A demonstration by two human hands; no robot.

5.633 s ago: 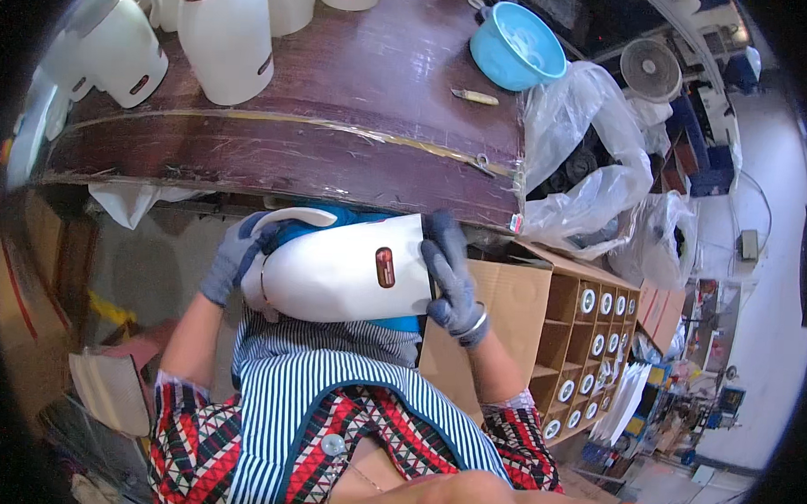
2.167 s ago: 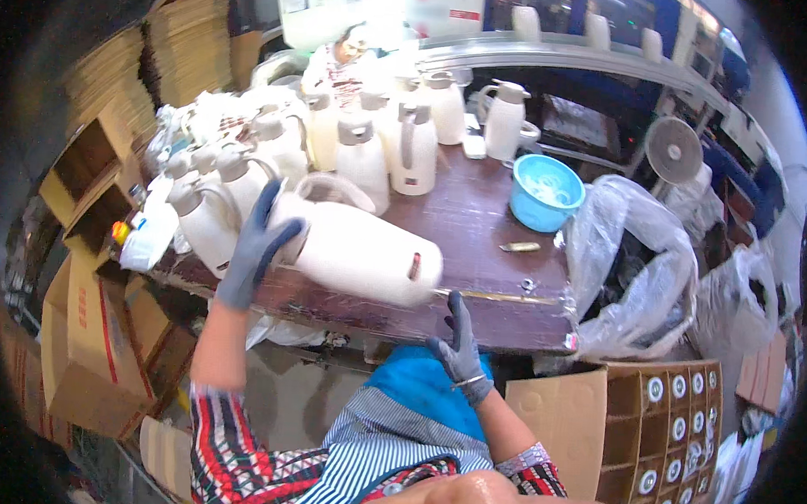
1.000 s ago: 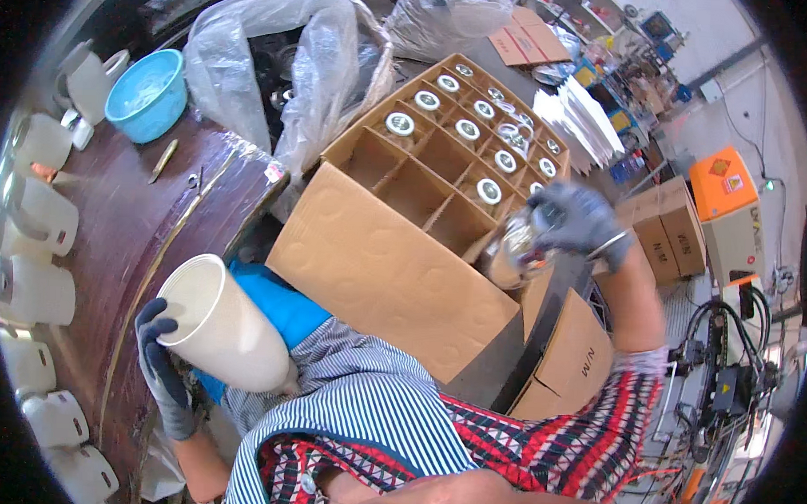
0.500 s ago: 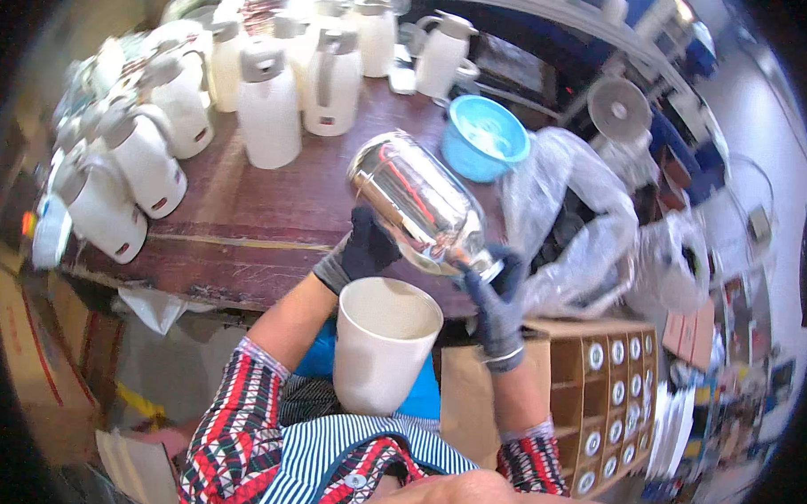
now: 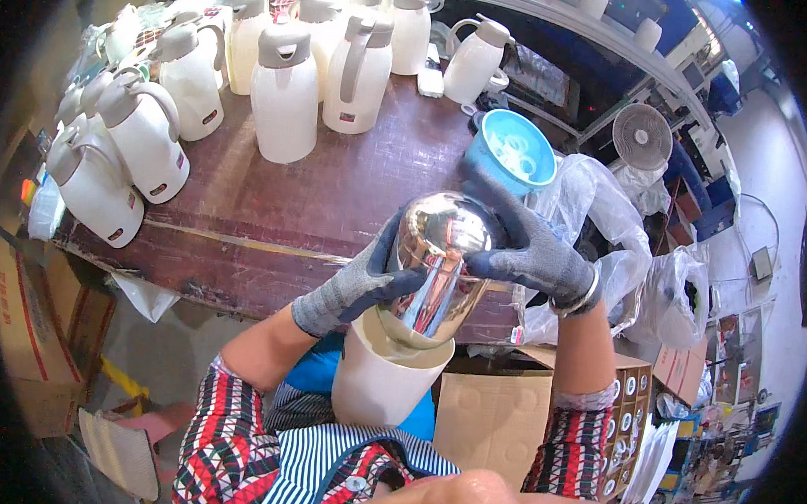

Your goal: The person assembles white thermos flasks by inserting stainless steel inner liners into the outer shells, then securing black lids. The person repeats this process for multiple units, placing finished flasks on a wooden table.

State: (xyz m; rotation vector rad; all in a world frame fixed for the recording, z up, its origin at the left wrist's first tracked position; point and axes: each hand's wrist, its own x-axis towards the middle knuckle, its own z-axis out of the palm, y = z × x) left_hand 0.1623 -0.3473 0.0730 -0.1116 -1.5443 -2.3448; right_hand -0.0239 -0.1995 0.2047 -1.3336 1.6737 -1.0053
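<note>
A silvery glass flask liner (image 5: 444, 240) is held between my two gloved hands, its rounded end up and its lower end in the mouth of a white jug body (image 5: 383, 389). My left hand (image 5: 362, 282) is closed round the liner's left side, thumb across its front. On the other side my right hand (image 5: 541, 257) grips it, fingers behind and thumb in front. The jug body stands upright against my lap, below the table edge, with no lid or handle visible. How deep the liner sits inside is hidden by the body's wall.
Several white jugs with grey lids and handles (image 5: 284, 106) line the far and left parts of the dark red table (image 5: 237, 193). Right of the liner are a blue basin (image 5: 514, 154) with ring-shaped pieces and clear plastic bags (image 5: 622, 224). A divided carton (image 5: 625, 411) holds several liners.
The liner has turned from lying slanted above the table to rounded end up, and moved down into the body's mouth. My right hand has shifted from its neck to its side.
</note>
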